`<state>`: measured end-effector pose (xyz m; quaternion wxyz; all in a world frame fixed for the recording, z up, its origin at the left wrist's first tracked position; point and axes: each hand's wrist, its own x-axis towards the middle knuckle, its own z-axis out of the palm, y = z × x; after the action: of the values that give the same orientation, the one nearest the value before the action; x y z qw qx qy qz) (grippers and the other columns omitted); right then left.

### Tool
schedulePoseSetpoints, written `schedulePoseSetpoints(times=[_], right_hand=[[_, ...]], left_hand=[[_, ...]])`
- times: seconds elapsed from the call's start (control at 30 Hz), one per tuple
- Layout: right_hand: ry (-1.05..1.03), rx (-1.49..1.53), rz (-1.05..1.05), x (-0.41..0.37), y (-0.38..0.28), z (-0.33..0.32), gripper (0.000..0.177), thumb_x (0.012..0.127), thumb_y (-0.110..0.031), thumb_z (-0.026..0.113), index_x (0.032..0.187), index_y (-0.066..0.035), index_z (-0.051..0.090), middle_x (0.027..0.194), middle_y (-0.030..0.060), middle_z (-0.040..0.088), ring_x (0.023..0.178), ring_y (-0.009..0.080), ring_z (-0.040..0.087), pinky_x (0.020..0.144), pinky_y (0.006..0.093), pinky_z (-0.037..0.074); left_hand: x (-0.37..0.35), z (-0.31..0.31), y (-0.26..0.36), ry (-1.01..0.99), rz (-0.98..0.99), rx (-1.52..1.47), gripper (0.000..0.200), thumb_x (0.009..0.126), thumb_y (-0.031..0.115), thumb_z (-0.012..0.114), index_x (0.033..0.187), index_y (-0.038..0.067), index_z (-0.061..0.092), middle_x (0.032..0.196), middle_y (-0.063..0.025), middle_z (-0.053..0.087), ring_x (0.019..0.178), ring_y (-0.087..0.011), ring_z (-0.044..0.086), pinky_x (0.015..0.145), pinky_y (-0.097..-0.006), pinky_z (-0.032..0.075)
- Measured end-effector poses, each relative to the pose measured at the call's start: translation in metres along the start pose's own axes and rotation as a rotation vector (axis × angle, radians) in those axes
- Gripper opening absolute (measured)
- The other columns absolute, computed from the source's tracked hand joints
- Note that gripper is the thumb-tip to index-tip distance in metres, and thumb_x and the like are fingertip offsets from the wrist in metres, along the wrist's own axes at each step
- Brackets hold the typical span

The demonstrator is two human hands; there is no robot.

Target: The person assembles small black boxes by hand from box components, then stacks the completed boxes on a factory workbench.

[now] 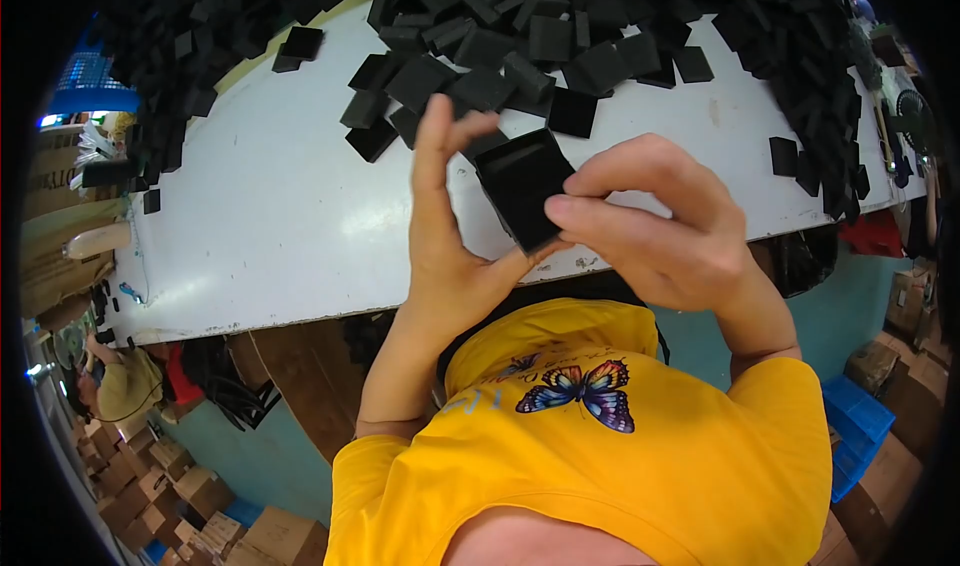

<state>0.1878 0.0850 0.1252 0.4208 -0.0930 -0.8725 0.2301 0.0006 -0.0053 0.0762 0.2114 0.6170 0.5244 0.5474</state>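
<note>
A black open box is held up over the front edge of the white table, its hollow inside facing the camera. My right hand pinches the box's right edge between thumb and fingers. On the box's left and lower side is my left hand, its thumb beneath the lower edge and its index finger stretched upward; the box rests against it. Just beyond my hands, many small black boxes lie heaped on the table.
More black boxes are piled along the table's far side and both ends. A blue crate stands on the floor at the right. Cardboard boxes are stacked at the lower left. Another person sits at the far left.
</note>
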Motion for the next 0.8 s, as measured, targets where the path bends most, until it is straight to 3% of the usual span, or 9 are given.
schedulePoseSetpoints(times=[0.13,0.23,0.33,0.37,0.4,0.5,0.7,0.73,0.8], right_hand=[[-0.074,-0.117,-0.017,0.001,0.001,0.005,0.030,0.065,-0.002,0.074,0.095,0.000,0.070,0.094,0.0088,0.060,0.078,0.0248,0.061,0.066,0.0328,0.051],[-0.060,-0.292,-0.055,0.004,-0.002,0.008,0.024,0.067,-0.008,0.074,0.089,-0.002,0.068,0.093,0.0070,0.060,0.078,0.0244,0.059,0.067,0.0341,0.049],[-0.015,-0.228,0.041,0.005,-0.004,0.018,0.019,0.070,-0.015,0.076,0.083,-0.006,0.067,0.093,0.0053,0.060,0.078,0.0246,0.056,0.067,0.0338,0.047],[-0.024,-0.122,0.116,0.004,0.000,0.019,0.018,0.071,-0.016,0.077,0.082,-0.007,0.066,0.093,0.0049,0.059,0.079,0.0250,0.056,0.067,0.0338,0.047],[-0.025,-0.023,0.189,0.003,0.002,0.015,0.018,0.072,-0.018,0.078,0.080,-0.008,0.065,0.093,0.0045,0.059,0.080,0.0254,0.056,0.067,0.0337,0.046],[0.043,-0.042,0.106,-0.009,0.006,0.011,0.019,0.078,-0.023,0.080,0.084,-0.008,0.070,0.102,0.0088,0.059,0.086,0.0264,0.056,0.073,0.0339,0.048],[0.144,0.147,0.382,-0.029,0.016,-0.011,0.022,0.081,-0.014,0.080,0.101,-0.007,0.075,0.115,0.0104,0.065,0.097,0.0282,0.064,0.083,0.0348,0.053],[0.246,-0.091,0.321,-0.034,0.043,-0.020,0.024,0.081,-0.009,0.079,0.104,-0.006,0.074,0.111,0.0101,0.069,0.097,0.0274,0.067,0.084,0.0368,0.054],[0.376,-0.458,0.494,-0.050,0.088,-0.044,0.023,0.080,-0.007,0.078,0.101,-0.005,0.071,0.101,0.0099,0.069,0.093,0.0284,0.067,0.080,0.0359,0.054]], left_hand=[[-0.009,0.010,-0.009,0.014,-0.055,-0.118,0.112,0.069,0.002,0.089,0.158,0.004,0.020,0.126,-0.0170,0.061,0.116,-0.0276,0.062,0.103,-0.0392,0.046],[-0.009,0.013,-0.012,0.061,0.067,-0.059,0.094,0.070,0.002,0.089,0.147,0.005,0.034,0.126,-0.0195,0.061,0.113,-0.0297,0.062,0.099,-0.0397,0.048],[-0.009,0.013,-0.024,0.064,0.174,-0.122,0.074,0.072,0.003,0.088,0.129,0.009,0.043,0.127,-0.0227,0.059,0.112,-0.0327,0.061,0.096,-0.0407,0.049],[-0.010,0.011,-0.018,0.073,0.099,-0.136,0.055,0.073,0.003,0.087,0.110,0.009,0.048,0.128,-0.0246,0.058,0.112,-0.0351,0.060,0.096,-0.0421,0.049],[-0.012,0.006,-0.016,0.043,0.090,-0.090,0.049,0.073,0.003,0.087,0.106,0.009,0.050,0.128,-0.0242,0.058,0.113,-0.0351,0.060,0.095,-0.0418,0.049],[-0.012,0.010,-0.010,0.059,0.041,-0.033,0.038,0.073,0.002,0.086,0.093,0.009,0.055,0.128,-0.0236,0.058,0.114,-0.0356,0.060,0.095,-0.0416,0.049],[-0.007,0.008,-0.008,0.031,0.063,0.139,0.037,0.073,0.003,0.087,0.097,0.009,0.060,0.127,-0.0225,0.058,0.112,-0.0337,0.060,0.090,-0.0383,0.051],[-0.006,0.008,-0.008,0.041,0.075,0.185,0.037,0.074,0.003,0.087,0.098,0.009,0.060,0.127,-0.0221,0.058,0.112,-0.0333,0.060,0.090,-0.0382,0.051],[-0.006,0.011,-0.007,0.056,0.029,0.102,0.035,0.074,0.004,0.087,0.095,0.009,0.061,0.126,-0.0211,0.058,0.111,-0.0324,0.060,0.089,-0.0378,0.051]])
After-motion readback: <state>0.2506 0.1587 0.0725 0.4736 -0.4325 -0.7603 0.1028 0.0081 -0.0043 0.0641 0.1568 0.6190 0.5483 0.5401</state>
